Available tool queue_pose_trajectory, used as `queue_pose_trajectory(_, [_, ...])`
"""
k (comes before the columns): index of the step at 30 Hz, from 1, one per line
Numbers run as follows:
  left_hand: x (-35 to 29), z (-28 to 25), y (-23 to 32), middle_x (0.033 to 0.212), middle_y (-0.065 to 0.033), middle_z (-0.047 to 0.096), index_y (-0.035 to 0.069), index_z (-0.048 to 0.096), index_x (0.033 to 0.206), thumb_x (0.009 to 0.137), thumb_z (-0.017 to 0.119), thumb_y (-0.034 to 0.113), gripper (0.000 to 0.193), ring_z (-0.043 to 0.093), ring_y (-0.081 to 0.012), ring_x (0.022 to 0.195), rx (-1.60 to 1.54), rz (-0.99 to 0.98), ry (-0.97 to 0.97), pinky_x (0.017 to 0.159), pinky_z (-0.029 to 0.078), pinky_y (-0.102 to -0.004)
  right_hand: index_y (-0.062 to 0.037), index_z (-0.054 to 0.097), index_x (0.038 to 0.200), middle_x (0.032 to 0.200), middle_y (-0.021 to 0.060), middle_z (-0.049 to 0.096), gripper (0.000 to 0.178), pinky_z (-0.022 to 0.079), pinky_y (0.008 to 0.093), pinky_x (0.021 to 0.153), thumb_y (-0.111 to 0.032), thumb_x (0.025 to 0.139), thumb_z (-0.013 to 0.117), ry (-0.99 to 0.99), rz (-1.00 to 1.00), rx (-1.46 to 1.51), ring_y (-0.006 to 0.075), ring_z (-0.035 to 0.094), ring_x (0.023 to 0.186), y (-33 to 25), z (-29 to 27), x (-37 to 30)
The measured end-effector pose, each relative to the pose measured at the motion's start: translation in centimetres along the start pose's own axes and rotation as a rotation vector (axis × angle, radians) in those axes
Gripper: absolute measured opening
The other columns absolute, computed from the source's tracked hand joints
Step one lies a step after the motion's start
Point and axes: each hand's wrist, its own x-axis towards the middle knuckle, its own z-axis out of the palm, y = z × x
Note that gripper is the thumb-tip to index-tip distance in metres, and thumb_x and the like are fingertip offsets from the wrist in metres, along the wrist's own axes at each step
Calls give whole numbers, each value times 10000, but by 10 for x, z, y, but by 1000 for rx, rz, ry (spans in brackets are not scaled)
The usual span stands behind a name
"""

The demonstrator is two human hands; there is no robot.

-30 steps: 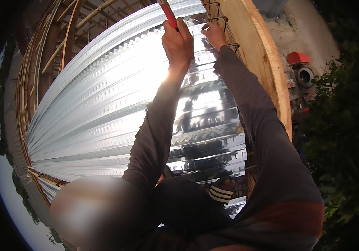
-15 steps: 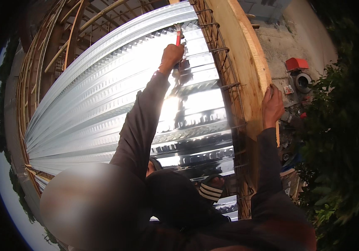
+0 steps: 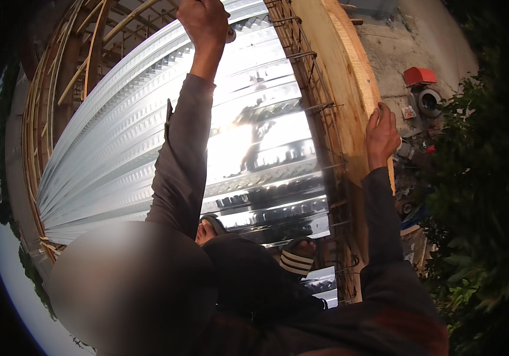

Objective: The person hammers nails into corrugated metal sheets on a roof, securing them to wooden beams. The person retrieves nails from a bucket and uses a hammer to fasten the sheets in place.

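My left hand (image 3: 204,21) is raised at the top edge of the view, fingers wrapped round a hammer. Only the butt of the hammer's handle (image 3: 230,35) shows below the fist; its head is out of view. My right hand (image 3: 383,135) is at the top edge of a long wooden board (image 3: 361,77), fingers bent and thumb close to the fingertips. Whatever the fingertips pinch is too small to make out. Shiny ribbed metal decking (image 3: 147,136) spreads below my left arm.
A steel rebar cage (image 3: 313,77) runs along the board's inner side. My feet wear sandals, one a striped slide (image 3: 297,258). Timber framing (image 3: 94,53) stands at the far left. Beyond the board are a drop to the ground, a red object (image 3: 420,76) and leafy branches (image 3: 468,196).
My left hand has lifted the hammer up and to the left, taking its head out of view. My right hand stays at the board's edge. The view has shifted slightly.
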Motion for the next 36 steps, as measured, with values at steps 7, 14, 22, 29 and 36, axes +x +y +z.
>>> queue_pose_trajectory(7, [2, -47, -113, 741, -231, 685, -104, 634, 847, 989, 514, 401, 538, 719, -314, 628, 524, -574, -452, 627, 564, -420, -173, 661, 1215, 1052, 83, 682, 270, 558, 463, 706, -302, 1005, 549, 61, -80, 51, 347, 705, 856, -10, 8, 3])
queue_pose_trajectory(14, [-2, -21, -59, 680, -224, 656, 6, 577, 1029, 1039, 498, 422, 424, 661, -454, 666, 406, 61, 78, 618, 532, -480, -169, 659, 1234, 1074, 94, 681, 280, 546, 483, 726, -285, 1012, 532, 42, -92, 35, 360, 696, 881, -5, -5, -3])
queue_pose_trajectory(22, [40, -83, -73, 611, -86, 559, -22, 583, 804, 1022, 515, 411, 490, 595, -214, 428, 653, -434, -592, 398, 477, -338, -174, 629, 1279, 1118, 99, 675, 306, 540, 477, 753, -263, 1004, 529, -23, -109, -18, 370, 682, 917, -25, -3, 13])
queue_pose_trajectory(29, [-8, -209, -10, 754, -145, 723, 27, 738, 916, 927, 530, 304, 346, 708, -313, 681, 873, -664, -835, 719, 576, -449, -83, 514, 1341, 1256, 193, 655, 342, 511, 516, 892, -220, 1033, 453, -453, -7, -65, 459, 644, 1051, -19, -12, 0])
queue_pose_trajectory(36, [-283, -490, 245, 1025, -162, 725, 162, 537, 1388, 910, 638, 209, 491, 709, -285, 957, 1193, -1432, -636, 799, 560, -424, -133, 515, 801, 660, 0, 460, 130, 377, 308, 525, -184, 902, 579, -1167, 1179, 1286, 148, 450, 586, -150, -107, 2])
